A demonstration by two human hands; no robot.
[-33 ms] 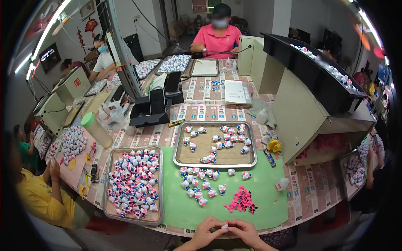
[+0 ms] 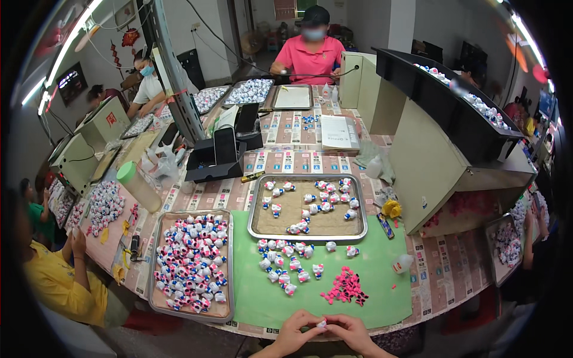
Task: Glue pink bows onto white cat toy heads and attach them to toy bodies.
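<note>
At the near edge of a green mat, my left hand and my right hand meet fingertip to fingertip. Pinched between them is a small white figurine with a touch of pink, mostly covered by the fingers. Just beyond lies a pile of small pink pieces, some with dark faces. Several white, blue and pink figurines are scattered farther left on the mat. Behind them, a metal tray lined with brown material holds more figurines, some bunched together.
A full tray of figurines stands to the left, near a green-lidded bottle. A clear plastic cup and yellow flower-like item lie right, beside a grey cabinet. A person in pink sits opposite; one in yellow sits left.
The view has shifted very slightly. My hands stay together at the mat's near edge, and a little more pink shows on the figurine between them.
</note>
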